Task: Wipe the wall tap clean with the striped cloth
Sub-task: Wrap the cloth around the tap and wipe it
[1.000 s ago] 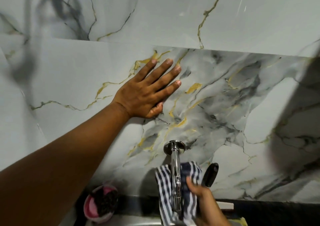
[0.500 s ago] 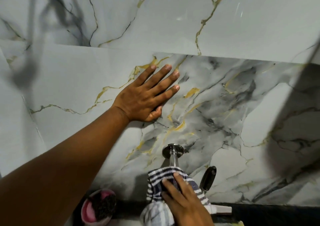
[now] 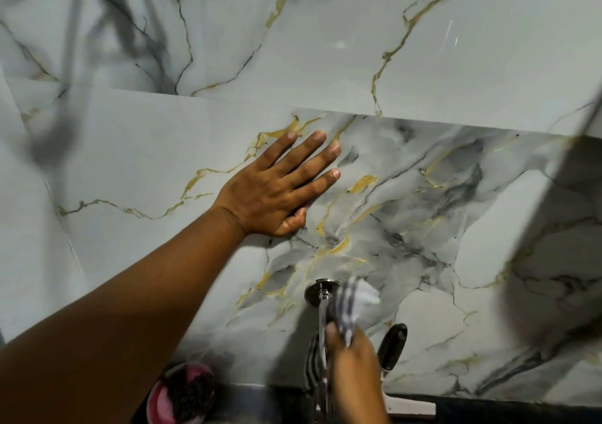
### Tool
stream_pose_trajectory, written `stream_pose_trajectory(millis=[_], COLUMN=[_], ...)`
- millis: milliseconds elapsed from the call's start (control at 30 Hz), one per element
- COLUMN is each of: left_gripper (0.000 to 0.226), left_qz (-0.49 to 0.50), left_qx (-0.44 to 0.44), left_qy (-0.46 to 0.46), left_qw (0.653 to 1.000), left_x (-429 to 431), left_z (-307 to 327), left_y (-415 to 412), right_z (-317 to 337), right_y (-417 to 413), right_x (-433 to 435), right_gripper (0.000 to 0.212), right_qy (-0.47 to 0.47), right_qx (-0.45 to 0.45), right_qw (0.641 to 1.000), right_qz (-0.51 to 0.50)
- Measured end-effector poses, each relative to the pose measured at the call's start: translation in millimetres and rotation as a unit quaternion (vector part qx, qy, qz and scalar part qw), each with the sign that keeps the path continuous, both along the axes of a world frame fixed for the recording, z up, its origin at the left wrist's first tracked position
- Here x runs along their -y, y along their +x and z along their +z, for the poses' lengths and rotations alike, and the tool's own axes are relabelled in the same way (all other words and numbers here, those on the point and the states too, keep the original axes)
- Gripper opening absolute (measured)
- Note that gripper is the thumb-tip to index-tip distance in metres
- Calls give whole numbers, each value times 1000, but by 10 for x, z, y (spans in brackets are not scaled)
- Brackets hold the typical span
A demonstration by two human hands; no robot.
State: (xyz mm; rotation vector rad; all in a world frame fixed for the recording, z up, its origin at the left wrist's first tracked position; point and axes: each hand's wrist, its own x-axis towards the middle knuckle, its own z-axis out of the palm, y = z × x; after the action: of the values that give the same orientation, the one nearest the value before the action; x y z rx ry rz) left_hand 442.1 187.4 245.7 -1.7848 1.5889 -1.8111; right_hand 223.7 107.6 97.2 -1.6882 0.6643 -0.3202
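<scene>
Against the marbled wall tiles (image 3: 423,49), your left hand (image 3: 270,195) presses flat, fingers spread; lower right, your right hand (image 3: 353,358) pinches the blurred striped cloth (image 3: 350,303) onto the wall tap (image 3: 322,293).

Dark counter (image 3: 488,412) along wall base; pink bowl (image 3: 182,391) on it.

The right hand (image 3: 353,368) and striped cloth (image 3: 350,306) are motion-blurred, hiding most of the tap (image 3: 322,296) (spout especially); bottom edge cuts the wrist.
</scene>
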Motion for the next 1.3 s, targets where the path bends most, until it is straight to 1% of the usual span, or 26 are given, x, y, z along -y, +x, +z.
stream_pose_trajectory(millis=[33,67,133,167,233,300,333,367,433,500,533,567,600,667,700,800,833,867,933,1000,1067,1100,1133,1200,1233,1300], left_gripper=[66,66,66,66,66,66,66,66,66,67,67,67,67,67,68,68,68,68,68,68,68,68,68,67,67,67], left_qz=[0,0,-2,-3,-5,-7,-7,-6,-3,-2,-3,-4,-6,-3,-3,-2,1,5,9,10,12,14,16,15,15,18], left_qx=[-2,-4,-2,1,1,-5,-5,-3,-1,-1,-1,-2,-4,-6,-6,0,0,1,1,3,0,-2,-2,4,5,6], left_qy=[0,0,0,-2,-2,2,3,2,2,2,2,3,3,4,6,4,5,5,5,3,3,5,5,3,3,5], left_qw=[1000,1000,1000,1000,1000,1000,1000,1000,1000,1000,1000,1000,1000,1000,1000,1000,1000,1000,1000,1000,1000,1000,1000,1000,1000,1000], left_x=[5,3,2,6,13,11,4,4,2,2,2,5,10,9,8,-4,-11,-22,-25,-12,-3,-4,-9,-5,-1,-8], left_z=[1,4,5,-1,-19,-20,-13,-8,-15,-23,-28,-35,-41,-38,-30,-18,-13,-5,-9,-26,-40,-41,-33,-11,-6,-10], left_y=[-5,-7,-1,5,-6,-15,-5,9,19,7,6,8,8,12,18,25,28,37,28,19,9,4,5,9,14,15], right_z=[32,75,74,1,-164,-296,-267,-189,-208,-175,-162,-160,-141,-158,-80,-68,-108,-74,20,-94,-338,-387,-417,-286,-140,114], right_y=[1,65,145,125,148,192,232,222,207,161,153,145,170,197,186,99,60,69,85,-9,-266,-374,-420,-302,-197,-9], right_x=[143,223,298,286,324,396,365,350,319,235,210,153,68,-50,-102,-229,-200,-175,-153,-97,-77,-81,-59,-23,-14,-16], right_gripper=[39,43,45,45,40,41,42,42,44,43,45,47,49,51,42,27,28,35,56,69,47,32,36,38,50,71], right_qy=[205,365,526,518,440,424,443,497,546,509,514,519,518,442,387,160,55,-49,-302,-467,-581,-616,-640,-653,-630,-515], right_qx=[20,43,60,72,-7,-95,-117,-75,46,50,66,74,108,217,236,108,97,97,59,13,12,15,19,20,17,27], right_qw=[978,928,844,844,894,900,884,852,831,857,854,851,844,803,800,948,979,987,951,879,803,773,749,738,758,844], right_qz=[31,67,87,122,89,25,92,143,94,56,54,10,-92,-336,-393,-251,-171,-114,-6,91,131,152,166,169,171,152])
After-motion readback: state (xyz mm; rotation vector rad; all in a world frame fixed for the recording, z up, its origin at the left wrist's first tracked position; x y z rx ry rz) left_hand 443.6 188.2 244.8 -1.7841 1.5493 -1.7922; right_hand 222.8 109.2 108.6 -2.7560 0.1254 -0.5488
